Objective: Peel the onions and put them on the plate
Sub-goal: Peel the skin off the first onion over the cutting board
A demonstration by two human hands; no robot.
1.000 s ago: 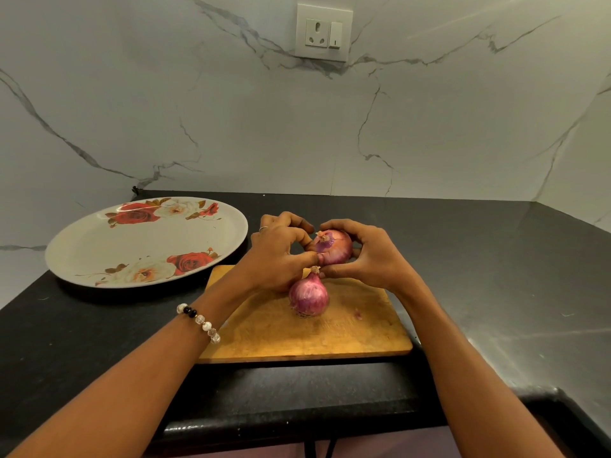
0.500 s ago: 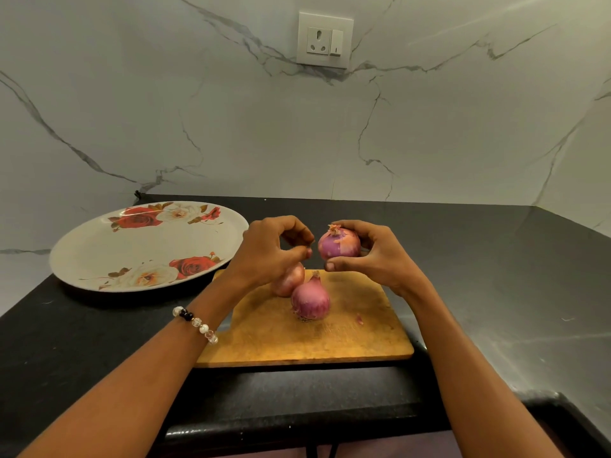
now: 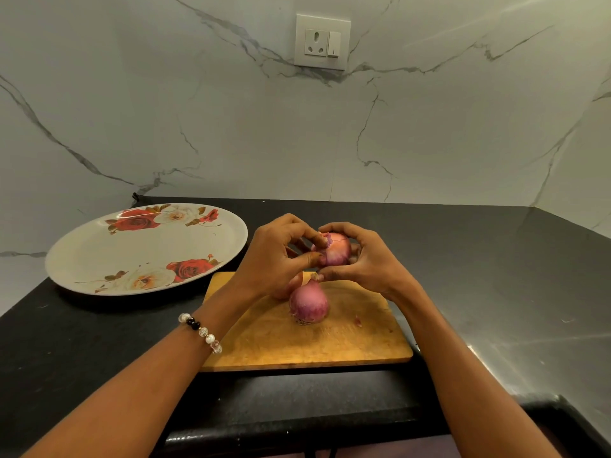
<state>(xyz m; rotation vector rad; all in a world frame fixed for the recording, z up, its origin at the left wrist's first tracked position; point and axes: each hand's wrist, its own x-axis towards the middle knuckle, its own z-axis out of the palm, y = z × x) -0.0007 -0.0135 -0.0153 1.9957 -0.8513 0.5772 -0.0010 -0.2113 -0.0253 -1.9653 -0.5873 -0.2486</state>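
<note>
Onion [image 3: 337,249] held between left hand [image 3: 277,256] and right hand [image 3: 370,259].

Around your work: board, desk, wall

You had a wooden cutting board [image 3: 347,345] lying on the black desk [image 3: 496,276], a white socket with a switch [image 3: 322,41] on the marble wall [image 3: 165,110], and a beaded bracelet [image 3: 200,332].
</note>
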